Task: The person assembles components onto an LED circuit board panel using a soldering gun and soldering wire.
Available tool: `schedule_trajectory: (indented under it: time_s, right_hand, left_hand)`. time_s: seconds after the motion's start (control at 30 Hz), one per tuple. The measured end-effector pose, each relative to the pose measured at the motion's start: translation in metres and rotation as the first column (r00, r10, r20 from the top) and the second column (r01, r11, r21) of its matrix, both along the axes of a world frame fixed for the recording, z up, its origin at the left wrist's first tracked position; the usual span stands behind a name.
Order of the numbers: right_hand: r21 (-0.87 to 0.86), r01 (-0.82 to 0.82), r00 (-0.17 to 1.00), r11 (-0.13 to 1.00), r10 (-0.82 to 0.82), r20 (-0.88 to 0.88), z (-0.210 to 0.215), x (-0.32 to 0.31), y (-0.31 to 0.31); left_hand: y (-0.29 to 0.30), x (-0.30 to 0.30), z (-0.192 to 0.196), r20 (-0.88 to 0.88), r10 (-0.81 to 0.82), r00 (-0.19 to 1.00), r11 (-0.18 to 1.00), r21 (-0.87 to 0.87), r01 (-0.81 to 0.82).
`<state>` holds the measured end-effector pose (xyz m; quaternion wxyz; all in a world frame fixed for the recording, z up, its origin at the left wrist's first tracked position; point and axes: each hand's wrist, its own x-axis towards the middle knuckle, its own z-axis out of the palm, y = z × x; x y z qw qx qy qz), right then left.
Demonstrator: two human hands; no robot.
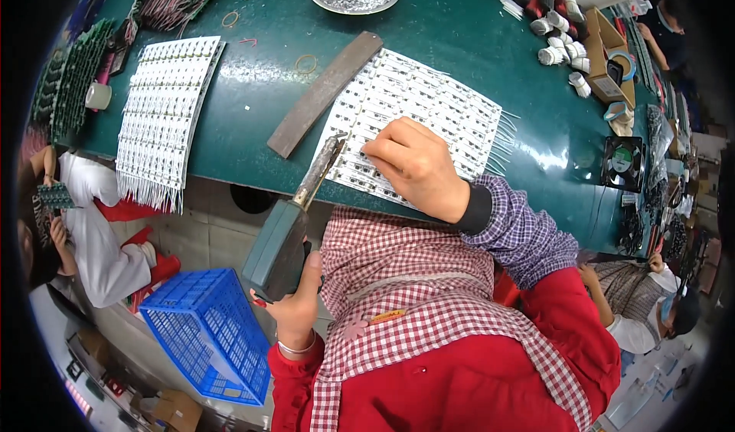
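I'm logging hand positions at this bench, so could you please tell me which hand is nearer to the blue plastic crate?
Left. The left hand, gripping the soldering tool, is just right of the blue crate. The right hand rests far up on the white strip panel.

Left hand (295, 309) grips soldering iron (287, 229), right hand (409, 164) on board panel (444, 106)

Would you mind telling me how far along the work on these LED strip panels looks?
Done: hard to tell; a second LED strip panel lies aside at the table's left. In hand: the right hand presses on the panel in front, while the left hand holds a large soldering iron, its tip at the panel's near-left edge. Left: which joints remain cannot be made out.
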<state>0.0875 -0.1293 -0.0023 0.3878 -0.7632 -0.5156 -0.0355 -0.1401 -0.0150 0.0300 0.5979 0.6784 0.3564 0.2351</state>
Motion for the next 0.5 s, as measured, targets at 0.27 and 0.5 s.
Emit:
schedule_trajectory:
  time_s: [0.27,0.5]
  right_hand:
    - [-0.015,0.000,1.000,1.000,0.000,0.028,-0.003,-0.003,0.003]
    - [-0.018,-0.011,0.998,1.000,0.013,0.068,-0.005,-0.004,0.003]
  left_hand:
    - [0.004,-0.014,-0.015,-0.053,-0.095,0.994,0.983,0.150,0.102]
    - [-0.001,-0.013,-0.003,-0.190,-0.051,0.981,0.987,0.138,0.078]
